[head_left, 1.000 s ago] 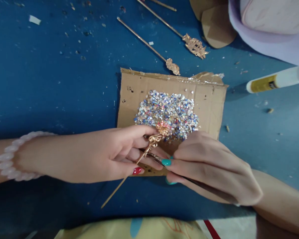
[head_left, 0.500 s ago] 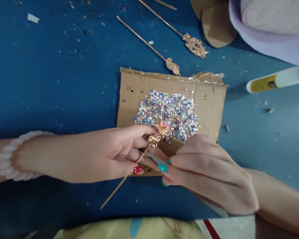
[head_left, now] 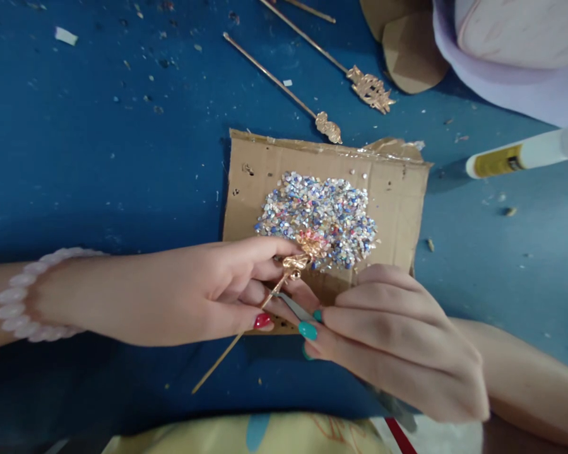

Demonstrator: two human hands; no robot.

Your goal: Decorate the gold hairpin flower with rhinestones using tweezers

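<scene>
My left hand (head_left: 208,293), with a beaded bracelet at the wrist, is closed on a gold hairpin (head_left: 295,262). The hairpin slants, its flower-shaped head up by the chips and its thin stick running down past my thumb. Pink-red bits show on the flower. In my right hand (head_left: 402,334) a pair of tweezers (head_left: 294,308) is pinched, its tip at the hairpin's stick just below the ornament. Whether the tip holds a bit, I cannot tell. Behind the hairpin, a pile of blue, white and pink shiny chips (head_left: 322,211) lies on a cardboard piece (head_left: 397,202).
Two more gold hairpins (head_left: 329,128) lie beyond the cardboard, with part of another stick (head_left: 310,9) at the top edge. A white bottle with a yellow label (head_left: 497,162) is at the right. A lilac container (head_left: 506,88) and brown rounded pieces (head_left: 414,50) occupy the upper right.
My right hand has shifted slightly down and left, and the tweezers' tip has moved a little along the hairpin's stick. My left hand keeps its hold almost unmoved.
</scene>
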